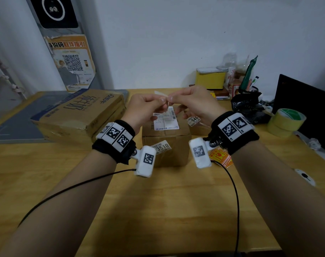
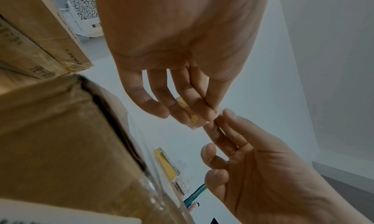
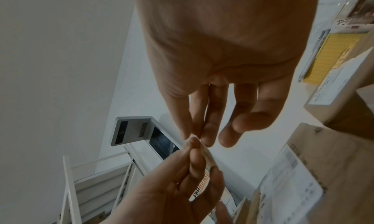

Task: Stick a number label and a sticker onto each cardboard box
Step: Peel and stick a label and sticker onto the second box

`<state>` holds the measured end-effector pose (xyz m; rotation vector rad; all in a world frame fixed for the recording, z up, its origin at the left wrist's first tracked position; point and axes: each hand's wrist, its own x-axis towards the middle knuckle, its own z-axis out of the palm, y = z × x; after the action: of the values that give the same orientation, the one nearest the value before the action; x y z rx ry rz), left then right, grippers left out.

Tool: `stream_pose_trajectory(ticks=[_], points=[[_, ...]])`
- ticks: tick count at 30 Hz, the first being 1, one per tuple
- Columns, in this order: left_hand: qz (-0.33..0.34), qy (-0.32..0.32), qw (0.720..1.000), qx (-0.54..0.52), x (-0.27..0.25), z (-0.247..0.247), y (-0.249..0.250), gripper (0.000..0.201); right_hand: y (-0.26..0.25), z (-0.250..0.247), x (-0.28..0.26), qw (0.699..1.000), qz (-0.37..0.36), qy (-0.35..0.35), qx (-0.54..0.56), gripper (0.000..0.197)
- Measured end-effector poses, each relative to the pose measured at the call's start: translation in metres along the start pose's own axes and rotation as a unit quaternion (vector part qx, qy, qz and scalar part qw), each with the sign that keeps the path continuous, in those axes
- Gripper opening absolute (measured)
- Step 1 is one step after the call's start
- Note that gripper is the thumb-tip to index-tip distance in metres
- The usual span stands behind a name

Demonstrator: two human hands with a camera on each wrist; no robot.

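Observation:
A small cardboard box (image 1: 166, 145) stands mid-table with a shipping label on top and a number label "3510" (image 1: 162, 147) on its front. Above it, my left hand (image 1: 163, 100) and right hand (image 1: 171, 98) meet, and both pinch one small pale label (image 1: 158, 93) between thumb and fingertips. From the left wrist, its yellowish face (image 2: 195, 118) shows below my left fingers (image 2: 202, 109), with the right hand (image 2: 221, 119) touching its edge. The right wrist view shows the label (image 3: 208, 155) edge-on. A second box with a "946" label (image 1: 194, 120) sits behind on the right. A large printed box (image 1: 80, 112) lies at the left.
Red-orange stickers (image 1: 221, 157) lie on the table under my right wrist. Rolls of tape (image 1: 286, 121) and a black screen (image 1: 306, 108) are at the right edge. A yellow container (image 1: 210, 78), bottles and a black bag (image 1: 247, 104) crowd the back right.

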<state>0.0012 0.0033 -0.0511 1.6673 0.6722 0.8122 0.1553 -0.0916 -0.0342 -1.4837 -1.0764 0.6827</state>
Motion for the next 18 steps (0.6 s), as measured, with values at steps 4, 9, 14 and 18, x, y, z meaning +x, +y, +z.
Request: stream_pose_trajectory(ticks=[4,9,14,18], points=[[-0.012,-0.011,1.000,0.000,-0.0009,0.0000,0.0010,0.018,0.0005,-0.0003,-0.0016,0.999,-0.017,0.013,-0.035,0.008],[-0.023,-0.006,1.000,-0.008,-0.0023,0.0001,0.0024,0.019,0.0025,-0.0005,0.0006,0.998,-0.030,0.025,-0.059,0.004],[-0.024,-0.007,1.000,-0.010,-0.0017,-0.0001,0.0029,0.018,0.0022,0.0005,0.0004,0.996,-0.031,0.025,-0.075,0.007],[-0.022,-0.005,1.000,-0.012,-0.0008,0.0009,0.0030,0.019,0.0003,0.0005,-0.0017,0.996,-0.038,0.023,-0.078,0.008]])
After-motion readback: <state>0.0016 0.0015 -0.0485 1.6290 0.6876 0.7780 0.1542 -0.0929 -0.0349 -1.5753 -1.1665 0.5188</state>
